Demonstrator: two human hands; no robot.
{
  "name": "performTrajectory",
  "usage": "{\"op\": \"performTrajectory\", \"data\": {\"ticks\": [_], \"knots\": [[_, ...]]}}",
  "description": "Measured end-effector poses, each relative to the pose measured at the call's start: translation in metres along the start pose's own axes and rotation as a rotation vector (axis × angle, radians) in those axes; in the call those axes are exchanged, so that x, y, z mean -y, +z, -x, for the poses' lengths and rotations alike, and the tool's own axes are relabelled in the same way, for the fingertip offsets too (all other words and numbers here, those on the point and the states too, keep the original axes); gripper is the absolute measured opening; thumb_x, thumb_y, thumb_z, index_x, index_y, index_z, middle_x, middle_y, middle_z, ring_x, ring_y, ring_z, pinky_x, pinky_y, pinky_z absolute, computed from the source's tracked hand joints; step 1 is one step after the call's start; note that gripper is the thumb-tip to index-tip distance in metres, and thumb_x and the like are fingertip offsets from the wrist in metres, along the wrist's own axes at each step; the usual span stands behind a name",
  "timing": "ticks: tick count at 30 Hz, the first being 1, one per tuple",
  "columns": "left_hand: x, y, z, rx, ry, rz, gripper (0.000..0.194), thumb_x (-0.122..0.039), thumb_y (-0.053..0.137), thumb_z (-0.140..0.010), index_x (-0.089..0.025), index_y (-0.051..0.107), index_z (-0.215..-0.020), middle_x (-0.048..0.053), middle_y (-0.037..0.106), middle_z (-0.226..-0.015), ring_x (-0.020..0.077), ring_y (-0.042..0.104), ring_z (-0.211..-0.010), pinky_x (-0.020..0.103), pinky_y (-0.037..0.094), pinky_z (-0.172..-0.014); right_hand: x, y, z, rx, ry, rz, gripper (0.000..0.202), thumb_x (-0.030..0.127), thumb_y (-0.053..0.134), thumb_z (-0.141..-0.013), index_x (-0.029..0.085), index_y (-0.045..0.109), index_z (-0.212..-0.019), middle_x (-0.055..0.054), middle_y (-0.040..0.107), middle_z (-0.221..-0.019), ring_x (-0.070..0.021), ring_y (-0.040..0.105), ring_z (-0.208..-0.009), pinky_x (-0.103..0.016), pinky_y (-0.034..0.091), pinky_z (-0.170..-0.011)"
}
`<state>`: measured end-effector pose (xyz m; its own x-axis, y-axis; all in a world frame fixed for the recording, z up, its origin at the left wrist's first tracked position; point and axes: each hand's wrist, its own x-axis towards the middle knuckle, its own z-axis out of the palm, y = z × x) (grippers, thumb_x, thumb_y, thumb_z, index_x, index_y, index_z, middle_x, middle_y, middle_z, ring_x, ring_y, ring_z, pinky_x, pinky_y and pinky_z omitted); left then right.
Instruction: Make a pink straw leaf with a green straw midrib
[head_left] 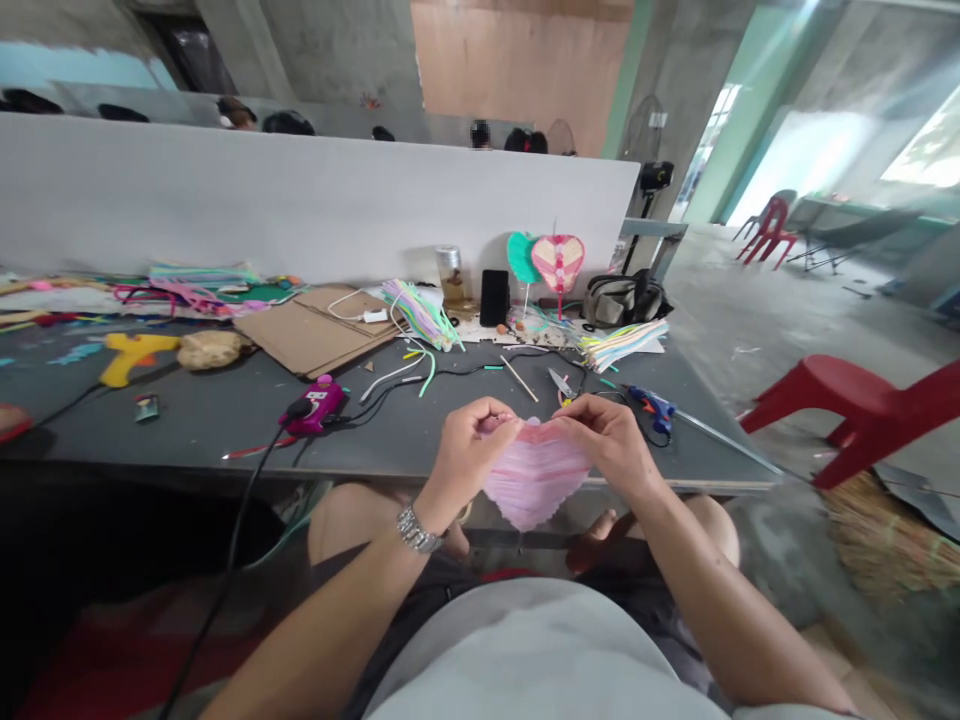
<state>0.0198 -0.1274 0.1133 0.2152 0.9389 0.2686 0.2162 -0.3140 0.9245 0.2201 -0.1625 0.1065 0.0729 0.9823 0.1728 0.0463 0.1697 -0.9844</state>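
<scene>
A pink, heart-shaped piece [536, 485] is held at the near edge of the counter [390, 450], its point hanging toward the person's lap. The left hand [476, 445] pinches its upper left edge between thumb and fingers, and the right hand [611, 440] pinches its upper right edge in the same way. A metal watch [418, 530] circles the left wrist.

Just beyond the hands lie a pale stick [519, 379] and, near the right hand, scissors [559, 382]. A blue glue gun [656, 408] rests farther right. On the left side are a magenta power box [316, 405] with a black plug in it and, farther left, a yellow glue gun [135, 357] just beside a tan lump [212, 350].

Toward the far side, a bundle of pastel strips [424, 312] lies against flat cardboard [300, 325]. To the right of it stand a clear jar [450, 275], a black phone [494, 298] and a pink-and-cream heart on a stem [559, 262], overlapping a green shape [520, 257]. A grey bag [622, 300] sits right of these. A white partition [300, 200] runs behind everything.
</scene>
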Motion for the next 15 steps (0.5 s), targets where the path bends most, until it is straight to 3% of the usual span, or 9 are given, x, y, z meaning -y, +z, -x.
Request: {"op": "performTrajectory", "data": {"ticks": [7, 15], "knots": [[-0.008, 0.005, 0.017, 0.044, 0.002, -0.006, 0.019, -0.034, 0.065, -0.078, -0.016, 0.068, -0.071, -0.002, 0.06, -0.065, 0.0112, 0.047, -0.062, 0.022, 0.037, -0.059, 0.005, 0.001, 0.017, 0.007, 0.015, 0.014, 0.036, 0.051, 0.082, -0.071, 0.017, 0.069, -0.074, -0.002, 0.066, -0.068, -0.0127, 0.054, -0.06, -0.025, 0.04, -0.057], [0.002, 0.006, 0.021, 0.052, -0.029, -0.031, 0.018, -0.033, 0.065, -0.077, -0.017, 0.068, -0.069, -0.003, 0.057, -0.063, 0.011, 0.045, -0.061, 0.022, 0.036, -0.059, -0.003, 0.007, 0.018, -0.003, 0.0, 0.069, 0.025, 0.041, 0.075, -0.072, 0.017, 0.068, -0.07, 0.0, 0.064, -0.065, -0.0122, 0.052, -0.06, -0.025, 0.041, -0.06]]}}
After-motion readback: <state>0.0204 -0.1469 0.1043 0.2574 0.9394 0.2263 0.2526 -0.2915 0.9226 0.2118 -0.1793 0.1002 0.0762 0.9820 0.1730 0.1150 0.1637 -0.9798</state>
